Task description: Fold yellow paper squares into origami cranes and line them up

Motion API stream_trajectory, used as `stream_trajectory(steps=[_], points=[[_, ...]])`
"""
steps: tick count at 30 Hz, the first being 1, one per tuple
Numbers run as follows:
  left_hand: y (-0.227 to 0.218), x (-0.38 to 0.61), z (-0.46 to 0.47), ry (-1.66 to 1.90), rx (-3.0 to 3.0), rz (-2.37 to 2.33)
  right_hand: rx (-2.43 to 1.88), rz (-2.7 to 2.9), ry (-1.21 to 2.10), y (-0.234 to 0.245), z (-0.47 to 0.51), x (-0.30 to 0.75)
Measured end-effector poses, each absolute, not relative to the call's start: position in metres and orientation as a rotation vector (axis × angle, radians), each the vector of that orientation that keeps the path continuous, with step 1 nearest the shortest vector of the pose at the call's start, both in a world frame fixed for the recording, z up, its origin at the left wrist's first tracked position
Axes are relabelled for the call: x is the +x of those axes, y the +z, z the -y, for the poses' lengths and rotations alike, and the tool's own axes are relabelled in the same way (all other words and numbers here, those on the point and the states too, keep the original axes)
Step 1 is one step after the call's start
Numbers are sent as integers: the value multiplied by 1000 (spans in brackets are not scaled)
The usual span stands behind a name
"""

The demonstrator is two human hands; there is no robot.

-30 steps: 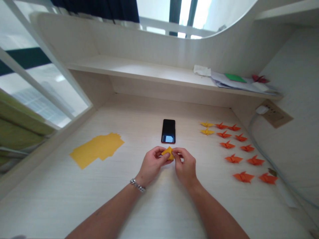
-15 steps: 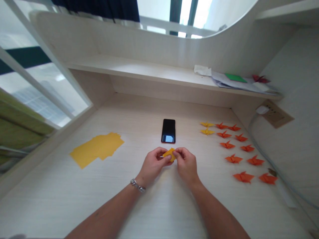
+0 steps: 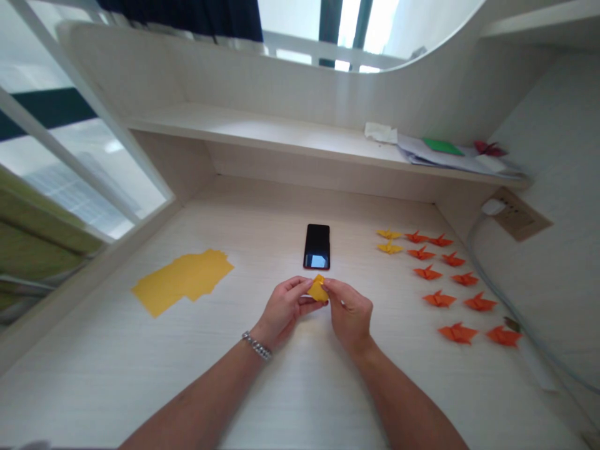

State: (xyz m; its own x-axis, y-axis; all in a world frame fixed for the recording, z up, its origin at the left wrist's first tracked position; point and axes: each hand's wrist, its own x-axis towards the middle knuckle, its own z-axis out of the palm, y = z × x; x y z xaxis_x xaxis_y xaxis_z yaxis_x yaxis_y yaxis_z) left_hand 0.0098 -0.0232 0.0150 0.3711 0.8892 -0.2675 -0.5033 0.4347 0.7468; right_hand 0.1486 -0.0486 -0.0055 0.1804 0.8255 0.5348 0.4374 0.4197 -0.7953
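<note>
A small folded piece of yellow paper (image 3: 318,290) is held between both hands, just in front of the phone. My left hand (image 3: 285,307) pinches its left side, with the fingers reaching beneath it. On the other side, the thumb and fingertips of my right hand (image 3: 350,311) close on its right edge. The paper's inner folds are too small to make out. To the left lies a spread of flat yellow paper sheets (image 3: 182,281). Two yellow paper cranes (image 3: 389,248) and several orange paper cranes (image 3: 439,299) stand in rows at the right.
A black phone (image 3: 317,246) lies on the white desk (image 3: 262,219) beyond my hands. A cable (image 3: 492,281) runs from a wall socket (image 3: 522,214) down the right side. Papers and a green sheet (image 3: 443,147) rest on the shelf (image 3: 281,134).
The yellow paper has been turned between my fingers, so a broader face shows now. My left thumb has shifted up and left along its edge. The cranes, sheets and phone stay put.
</note>
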Motion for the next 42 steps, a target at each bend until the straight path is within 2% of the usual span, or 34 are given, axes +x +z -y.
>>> stream_trajectory(steps=[8, 19, 31, 36, 42], points=[[13, 8, 21, 1018, 600, -756, -1133, 1586, 465, -3, 45, 152], [3, 5, 17, 1039, 1073, -995, -1141, 1623, 766, 8, 42, 159], [4, 3, 19, 976, 1323, -994, -1266, 1668, 739, -1, 38, 164], [10, -1, 22, 997, 1541, -958, -1284, 1170, 1128, -13, 30, 164], [5, -4, 19, 1019, 1683, -983, -995, 720, 1476, -5, 32, 157]])
